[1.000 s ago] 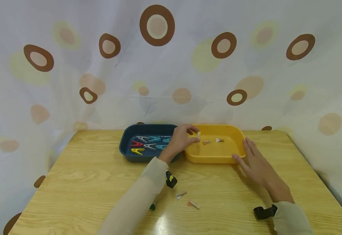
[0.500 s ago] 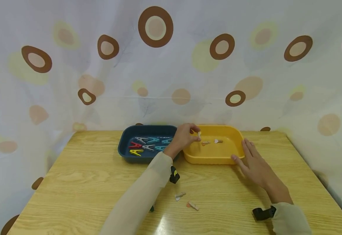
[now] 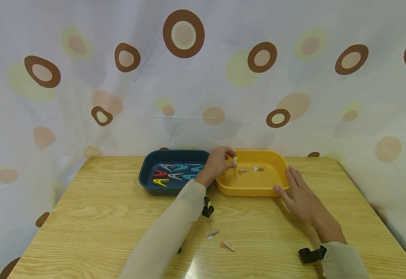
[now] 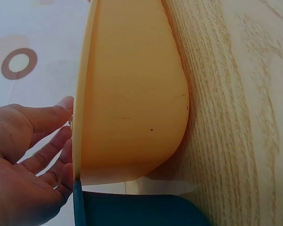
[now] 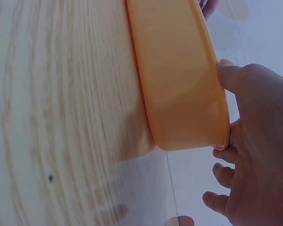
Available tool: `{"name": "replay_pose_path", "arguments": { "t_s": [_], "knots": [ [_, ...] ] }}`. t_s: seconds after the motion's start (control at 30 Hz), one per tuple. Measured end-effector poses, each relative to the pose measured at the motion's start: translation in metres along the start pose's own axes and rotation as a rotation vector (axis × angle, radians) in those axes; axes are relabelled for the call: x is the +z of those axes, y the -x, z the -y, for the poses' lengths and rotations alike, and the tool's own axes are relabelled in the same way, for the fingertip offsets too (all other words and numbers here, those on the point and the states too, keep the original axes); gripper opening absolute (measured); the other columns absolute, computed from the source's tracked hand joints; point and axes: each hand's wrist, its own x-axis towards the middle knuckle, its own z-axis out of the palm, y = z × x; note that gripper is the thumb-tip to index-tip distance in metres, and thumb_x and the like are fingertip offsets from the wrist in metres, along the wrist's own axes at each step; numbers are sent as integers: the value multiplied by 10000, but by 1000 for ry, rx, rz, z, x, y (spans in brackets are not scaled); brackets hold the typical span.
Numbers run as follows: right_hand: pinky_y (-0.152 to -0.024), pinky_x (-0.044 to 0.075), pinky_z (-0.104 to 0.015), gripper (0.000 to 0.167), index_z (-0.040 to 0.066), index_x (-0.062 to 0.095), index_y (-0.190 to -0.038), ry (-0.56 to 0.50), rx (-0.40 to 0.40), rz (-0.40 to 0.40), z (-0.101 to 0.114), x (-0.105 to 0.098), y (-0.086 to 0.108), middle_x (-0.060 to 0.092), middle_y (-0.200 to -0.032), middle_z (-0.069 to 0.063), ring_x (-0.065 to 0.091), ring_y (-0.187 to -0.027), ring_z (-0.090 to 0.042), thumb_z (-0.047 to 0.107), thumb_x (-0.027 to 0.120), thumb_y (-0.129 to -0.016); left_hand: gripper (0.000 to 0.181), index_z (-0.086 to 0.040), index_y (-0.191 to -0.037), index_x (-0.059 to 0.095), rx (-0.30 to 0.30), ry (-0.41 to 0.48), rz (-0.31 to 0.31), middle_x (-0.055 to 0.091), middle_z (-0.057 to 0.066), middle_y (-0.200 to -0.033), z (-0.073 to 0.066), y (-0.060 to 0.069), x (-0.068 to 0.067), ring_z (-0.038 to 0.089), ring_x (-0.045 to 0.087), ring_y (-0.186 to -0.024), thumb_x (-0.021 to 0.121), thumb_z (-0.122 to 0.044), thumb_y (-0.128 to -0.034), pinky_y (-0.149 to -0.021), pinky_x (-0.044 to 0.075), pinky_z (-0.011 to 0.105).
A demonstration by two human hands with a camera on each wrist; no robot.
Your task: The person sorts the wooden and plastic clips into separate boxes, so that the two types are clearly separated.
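Observation:
My left hand [image 3: 217, 166] pinches a small wooden clothespin [image 3: 235, 159] with a pale end between thumb and fingers, over the left end of the yellow tray [image 3: 252, 191]. In the left wrist view that tray's wall hides the clothespin. Inside the tray lie one mini clothespin with an orange decoration [image 3: 243, 171] and another with a white heart [image 3: 258, 169]. My right hand [image 3: 302, 199] rests on the tray's front right corner, fingers along the right side and thumb at the front rim, extended rather than curled.
Left of the yellow tray, a dark blue tray [image 3: 141, 178] holds several plastic clothespins in red, yellow, blue and grey. Two decorated wooden clothespins, one white [image 3: 212, 234] and one orange [image 3: 227, 245], lie on the table in front. Something dark green [image 3: 179, 250] shows beside the left sleeve.
The head view has tilted slightly. My left wrist has shifted a little to the right, still pinching the clothespin over the yellow tray. The right hand stays at the tray's corner.

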Motion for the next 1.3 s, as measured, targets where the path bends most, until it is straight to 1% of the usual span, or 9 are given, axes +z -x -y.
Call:
{"name": "replay_pose_path", "arguments": {
  "t_s": [0.23, 0.43, 0.6, 0.7, 0.8, 1.0, 1.13, 1.3],
  "knots": [
    [-1194, 107, -651, 867, -51, 8, -1614, 6, -3, -2, 0, -1, 0, -49, -1697, -221, -36, -1553, -426, 494, 431, -1089, 304, -60, -1189, 728, -23, -17, -1, 698, 52, -1161, -2, -3, 1, 226, 628, -1078, 809, -90, -897, -894, 539, 271],
    [-1197, 108, -646, 870, -52, 12, -1614, 12, 2, 0, 0, 1, -1, -39, -1695, -230, -30, -1552, -430, 503, 426, -1087, 342, -51, -1233, 715, -26, -23, 3, 693, 70, -1208, -3, -1, 0, 244, 629, -1115, 800, -82, -903, -922, 538, 294],
    [-1199, 108, -641, 871, -53, 13, -1614, 9, 1, -3, 1, 2, 0, -34, -1695, -233, -29, -1553, -427, 500, 430, -1087, 375, -36, -1277, 693, -14, 1, 11, 675, 95, -1262, -2, 1, -1, 278, 623, -1164, 783, -68, -915, -965, 529, 328],
    [-1199, 107, -640, 872, -55, 13, -1613, 9, -1, -2, 2, 1, 0, -35, -1694, -234, -27, -1553, -431, 500, 431, -1087, 363, -36, -1268, 695, -1, 15, 10, 677, 93, -1258, 0, 1, -3, 278, 624, -1164, 781, -67, -917, -966, 527, 330],
    [-1203, 97, -633, 870, -63, 13, -1610, 14, -6, -3, 1, 0, -1, -39, -1692, -239, -28, -1551, -436, 497, 427, -1089, 340, -38, -1248, 701, 25, 23, 3, 683, 92, -1238, 2, 2, -5, 270, 631, -1145, 781, -76, -920, -958, 527, 321],
    [-1214, 76, -611, 878, -70, 3, -1606, 21, -9, 3, 1, 1, 0, -41, -1687, -253, -30, -1550, -438, 506, 418, -1089, 306, -14, -1238, 705, 90, 23, 2, 692, 120, -1213, 6, 16, -13, 282, 646, -1112, 755, -77, -942, -961, 535, 349],
    [-1214, 73, -611, 877, -74, 2, -1604, 24, -10, 6, 2, 0, -1, -39, -1683, -266, -26, -1548, -443, 506, 412, -1090, 290, -31, -1232, 709, 113, 18, 5, 696, 108, -1208, 5, 27, -20, 276, 648, -1100, 748, -98, -953, -950, 539, 336],
    [-1216, 62, -608, 881, -70, -9, -1604, 24, -1, 29, 2, 0, 1, -61, -1683, -260, -46, -1549, -438, 513, 406, -1090, 269, -62, -1218, 723, 143, 48, 17, 703, 94, -1192, 4, 44, -26, 278, 654, -1085, 748, -112, -955, -918, 544, 329]
  ]
}}
